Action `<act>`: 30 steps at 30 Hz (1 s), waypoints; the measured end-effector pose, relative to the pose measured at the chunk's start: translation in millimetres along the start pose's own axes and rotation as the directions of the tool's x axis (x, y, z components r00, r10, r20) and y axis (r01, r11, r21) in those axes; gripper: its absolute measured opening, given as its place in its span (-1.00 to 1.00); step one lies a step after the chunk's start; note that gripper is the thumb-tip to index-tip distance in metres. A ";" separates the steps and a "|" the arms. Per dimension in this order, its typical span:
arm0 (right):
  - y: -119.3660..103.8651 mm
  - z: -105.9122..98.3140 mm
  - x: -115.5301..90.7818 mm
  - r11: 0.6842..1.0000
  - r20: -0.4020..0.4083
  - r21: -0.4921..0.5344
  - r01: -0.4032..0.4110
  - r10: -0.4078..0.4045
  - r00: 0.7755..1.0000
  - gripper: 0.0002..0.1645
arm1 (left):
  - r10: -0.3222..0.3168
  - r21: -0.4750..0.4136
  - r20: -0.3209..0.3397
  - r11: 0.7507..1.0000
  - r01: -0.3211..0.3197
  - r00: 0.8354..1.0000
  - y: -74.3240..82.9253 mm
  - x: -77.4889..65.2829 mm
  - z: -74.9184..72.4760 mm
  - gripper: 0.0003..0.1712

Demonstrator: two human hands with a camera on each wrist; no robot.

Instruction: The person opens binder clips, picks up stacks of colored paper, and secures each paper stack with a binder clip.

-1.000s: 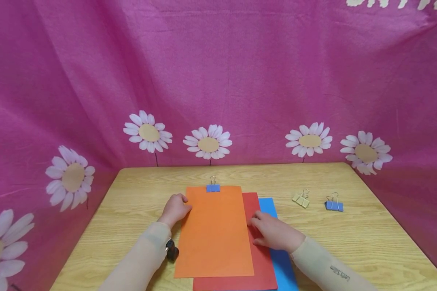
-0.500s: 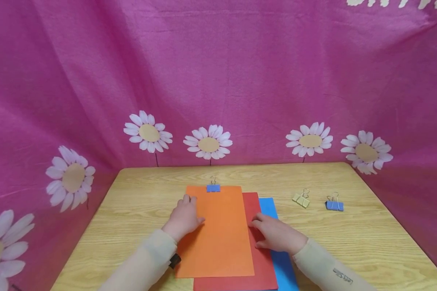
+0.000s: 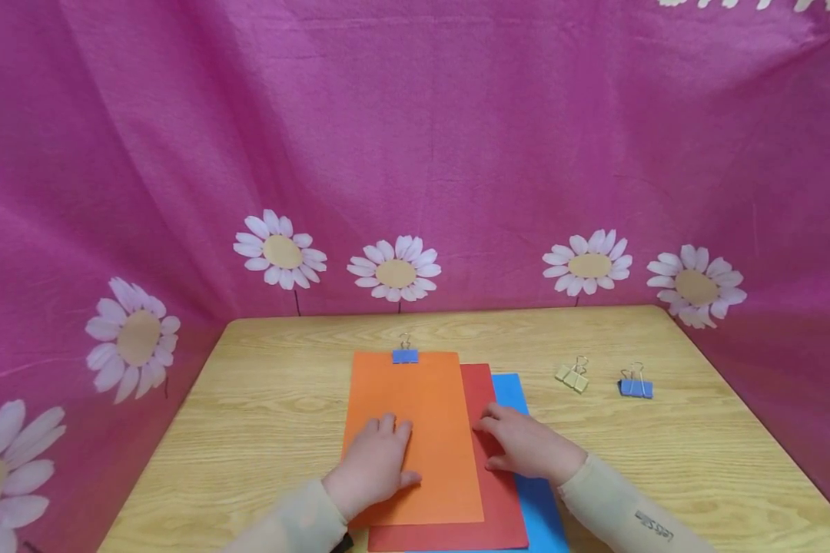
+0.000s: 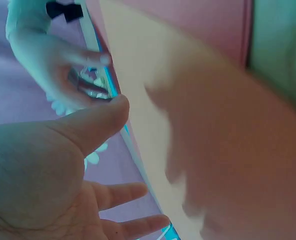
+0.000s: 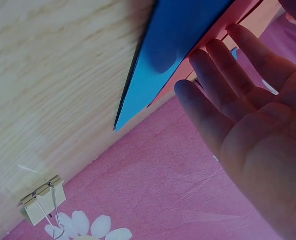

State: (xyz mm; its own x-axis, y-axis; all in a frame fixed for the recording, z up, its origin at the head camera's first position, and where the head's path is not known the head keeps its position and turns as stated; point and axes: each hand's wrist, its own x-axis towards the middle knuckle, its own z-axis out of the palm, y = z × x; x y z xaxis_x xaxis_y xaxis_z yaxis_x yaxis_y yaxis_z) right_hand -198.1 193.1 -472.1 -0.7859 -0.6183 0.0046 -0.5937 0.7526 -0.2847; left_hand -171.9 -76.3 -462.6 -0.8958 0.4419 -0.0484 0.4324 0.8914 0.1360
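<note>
An orange sheet [image 3: 436, 399] lies on top of a red sheet [image 3: 446, 536], with a blue sheet [image 3: 510, 395] showing at the right from underneath. A blue binder clip [image 3: 405, 356] sits on the orange sheet's far edge. Over the lower left of the orange sheet is my left hand [image 3: 372, 470], fingers spread; the left wrist view shows its shadow on the paper and nothing in the grasp. My right hand [image 3: 531, 445] is over the red and blue sheets, fingertips pointing at the orange sheet's right edge. In the right wrist view its fingers [image 5: 203, 110] are extended and hold nothing.
Right of the sheets, a yellow binder clip [image 3: 572, 378] and another blue binder clip [image 3: 636, 389] lie on the wooden table [image 3: 692, 461]. A pink curtain [image 3: 491, 153] with printed daisies hangs behind the table and at both sides.
My left hand has moved from the orange sheet's left edge onto its face, rightward and nearer to me, spreading its fingers. My right hand has barely shifted. Sheets and clips stay put.
</note>
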 end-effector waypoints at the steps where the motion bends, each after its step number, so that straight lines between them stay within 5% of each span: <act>1: 0.0 -0.1 -0.3 1.000 -0.001 0.002 0.000 0.000 1.000 -0.40 | 0.011 0.006 -0.003 1.000 -0.011 1.000 1.9 -2.4 0.5 -0.10; 7: 0.0 0.2 -0.9 1.000 -0.001 -0.003 -0.010 0.010 1.000 -0.40 | 0.036 0.016 0.009 0.999 -0.037 0.999 8.4 -10.6 7.4 -0.10; 30: -1.0 1.8 -1.2 1.000 -0.024 -0.002 -0.013 0.013 1.000 -0.40 | -0.031 -0.024 0.104 0.999 0.034 0.994 9.3 -9.1 16.2 -0.07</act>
State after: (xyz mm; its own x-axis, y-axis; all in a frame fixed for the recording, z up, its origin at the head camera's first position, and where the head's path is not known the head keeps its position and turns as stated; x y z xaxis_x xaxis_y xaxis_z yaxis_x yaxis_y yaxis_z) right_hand -196.3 192.7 -473.5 -0.7973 -0.6031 0.0242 -0.5841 0.7608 -0.2829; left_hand -158.1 -70.4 -476.9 -0.8932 0.4222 -0.1548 0.3995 0.9030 0.1578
